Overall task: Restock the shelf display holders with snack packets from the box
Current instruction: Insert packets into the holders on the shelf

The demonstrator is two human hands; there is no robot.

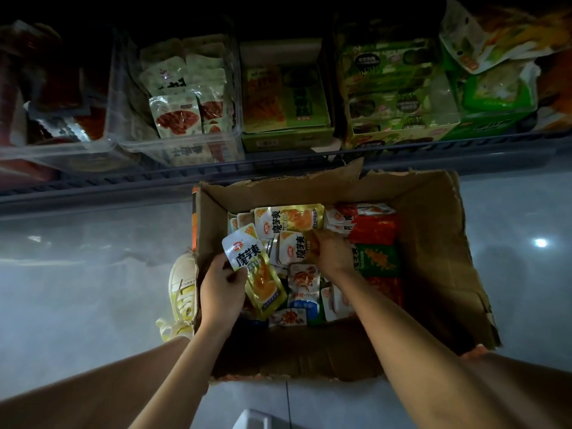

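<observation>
From the head view, the cardboard box [433,196] sits open on the floor, just in front of the shelf [123,182], with loose snack packets heaped in its near-left part and red and green packs stacked towards its right wall. At the box's left wall the left hand [221,284] grips a yellow-and-white packet [247,258] by its edge, lifted above the heap. Near the box's middle the right hand [332,253] has its fingers down on a matching packet [294,246]; whether they have closed round it I cannot tell. To do this step well, gather matching packets only, square them into the left hand facing one way, then carry the stack beyond the box to the holder that carries the same print. The clear holder [123,88] there holds red-printed packets, so check first. A shoe [182,289] stands outside the box's left wall.
</observation>
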